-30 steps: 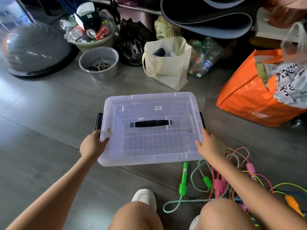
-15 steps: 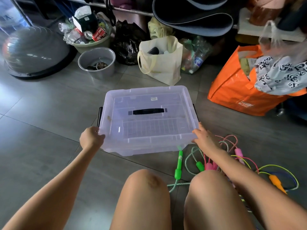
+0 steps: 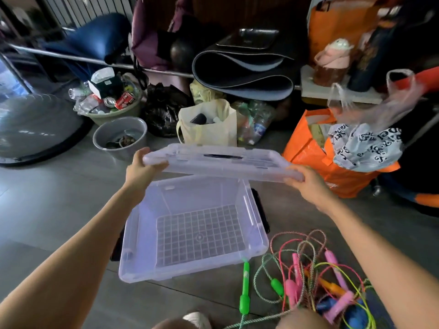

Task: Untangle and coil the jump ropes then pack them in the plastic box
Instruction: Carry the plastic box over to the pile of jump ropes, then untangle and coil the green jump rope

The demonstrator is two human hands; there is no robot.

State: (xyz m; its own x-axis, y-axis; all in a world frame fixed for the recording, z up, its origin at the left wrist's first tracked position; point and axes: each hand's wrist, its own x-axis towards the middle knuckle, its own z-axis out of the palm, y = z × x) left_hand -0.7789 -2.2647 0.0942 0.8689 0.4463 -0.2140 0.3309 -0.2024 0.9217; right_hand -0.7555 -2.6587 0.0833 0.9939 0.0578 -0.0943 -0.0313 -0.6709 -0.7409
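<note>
Left hand: the left hand (image 3: 140, 166) reaches forward on a straight arm, fingers (image 3: 155, 165) clenched on the 9 o'clock end of the clear rectangular plastic lid (image 3: 221, 163), thumb on top.
Right hand: the right hand (image 3: 306, 180) is stretched out the same way and grasps the lid's 3 o'clock end, fingers curled under its rim.
Lid: held in the air, nearly level, above the far edge of the box; a dark strip handle runs along its middle.
Box: the clear rectangular plastic box (image 3: 135, 236) stands open on the grey tiled floor (image 3: 52, 198) at the centre of view; its bottom shows a moulded square grid, its walls are smooth and see-through, and black latches sit on the two short sides.
Ropes: the tangled heap of coloured jump ropes (image 3: 308, 274) lies on the floor at 5 o'clock of the box, just beside its near corner; braided cords mix with thin glossy ones, and the handles are green, pink, orange and blue plastic.
Surroundings: at 12 o'clock a cream cloth tote bag (image 3: 209, 131); at 2 o'clock an orange plastic shopping bag (image 3: 306, 148); at 10 o'clock a round grey metal basin (image 3: 120, 136).
</note>
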